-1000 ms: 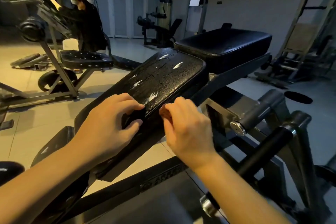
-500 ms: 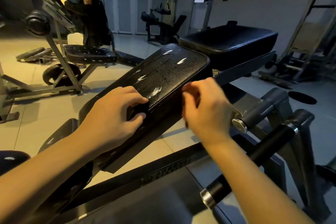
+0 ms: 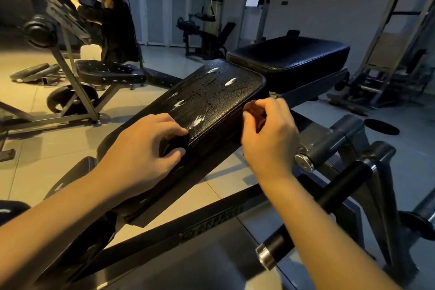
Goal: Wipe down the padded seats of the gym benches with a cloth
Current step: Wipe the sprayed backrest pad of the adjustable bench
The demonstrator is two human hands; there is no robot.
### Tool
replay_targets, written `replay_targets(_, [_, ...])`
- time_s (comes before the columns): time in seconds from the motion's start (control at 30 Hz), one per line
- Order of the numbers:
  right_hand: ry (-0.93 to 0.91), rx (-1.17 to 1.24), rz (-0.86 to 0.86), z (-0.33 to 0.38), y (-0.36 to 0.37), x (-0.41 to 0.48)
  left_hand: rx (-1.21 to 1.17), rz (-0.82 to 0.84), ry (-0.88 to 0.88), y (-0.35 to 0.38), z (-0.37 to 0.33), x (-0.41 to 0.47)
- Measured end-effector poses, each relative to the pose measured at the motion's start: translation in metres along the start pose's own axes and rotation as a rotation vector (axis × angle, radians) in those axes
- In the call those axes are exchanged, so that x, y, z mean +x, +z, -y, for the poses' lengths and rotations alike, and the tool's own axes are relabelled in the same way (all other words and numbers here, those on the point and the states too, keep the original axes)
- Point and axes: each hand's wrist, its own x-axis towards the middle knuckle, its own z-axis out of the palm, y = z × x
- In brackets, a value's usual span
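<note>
Padded seat (image 3: 211, 101) bore white flecks; left hand (image 3: 141, 155) clutched a dark cloth (image 3: 175, 146) on it; right hand (image 3: 268, 134) curled beside its edge, grip unclear.

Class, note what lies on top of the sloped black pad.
Wet streaks glint on the pad. At its near end the left hand grips what looks like a dark cloth. The surface beneath that hand is hidden.

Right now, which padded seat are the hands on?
The sloped pad nearest the camera: left hand grips a dark cloth on it, right hand at its side edge. The flat pad behind and the perforated seat at left go untouched.
</note>
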Motion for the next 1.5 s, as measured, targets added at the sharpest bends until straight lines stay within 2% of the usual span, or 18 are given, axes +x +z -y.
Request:
replay_targets(0.07, [-0.094,0.062,0.113,0.018,0.011,-0.030,0.000,0.001,0.000,0.000,0.000,0.000])
replay_targets(0.13, [-0.325,0.048,0.304,0.037,0.019,-0.064,-0.005,0.008,0.006,-0.001,0.001,0.000])
replay_targets(0.2, [-0.431,0.006,0.349,0.035,0.018,-0.065,-0.014,0.020,0.017,-0.003,0.001,0.001])
replay_targets(0.4, [0.015,0.014,0.003,0.001,0.003,-0.009,0.001,0.052,0.041,-0.006,0.007,0.005])
replay_targets(0.47, [-0.001,0.076,0.066,0.017,0.012,-0.032,-0.007,0.057,0.039,-0.006,0.008,0.006])
replay_targets(0.57, [-0.151,0.150,0.318,0.043,0.021,-0.073,-0.029,0.073,0.038,-0.008,0.009,0.007])
replay_targets(0.6, [-0.170,0.151,0.320,0.041,0.020,-0.069,-0.039,0.088,0.041,-0.010,0.010,0.008])
replay_targets(0.73, [0.113,0.127,0.050,0.010,0.006,-0.008,-0.021,0.111,0.054,-0.013,0.014,0.013])
replay_targets(0.8, [0.160,0.112,0.002,0.008,0.003,-0.002,-0.016,0.106,0.055,-0.011,0.014,0.014])
replay_targets(0.87, [0.137,0.147,0.083,0.025,0.011,-0.028,-0.029,0.109,0.044,-0.011,0.013,0.014])
replay_targets(0.97, [-0.072,0.130,0.367,0.055,0.022,-0.082,-0.050,0.124,0.038,-0.012,0.015,0.011])
replay_targets(1.0, [-0.123,0.114,0.394,0.058,0.022,-0.087,-0.049,0.131,0.035,-0.014,0.017,0.009])
replay_targets(1.07, [-0.074,0.122,0.303,0.048,0.020,-0.069,-0.038,0.141,0.025,-0.016,0.020,0.006])
replay_targets(1.2, [0.269,0.123,0.048,0.021,0.006,-0.016,-0.005,0.168,0.018,-0.022,0.025,-0.003])
replay_targets(1.27, [0.296,0.103,0.000,0.027,0.012,-0.026,0.002,0.187,-0.005,-0.025,0.026,-0.008])
replay_targets(1.33, [0.252,0.138,0.104,0.049,0.024,-0.061,0.028,0.193,-0.019,-0.027,0.027,-0.010])
replay_targets(1.43, [0.095,0.203,0.460,0.085,0.037,-0.120,0.039,0.203,-0.031,-0.031,0.034,-0.015])
replay_targets(1.5, [0.015,0.218,0.505,0.088,0.036,-0.126,0.023,0.225,-0.051,-0.035,0.040,-0.018])
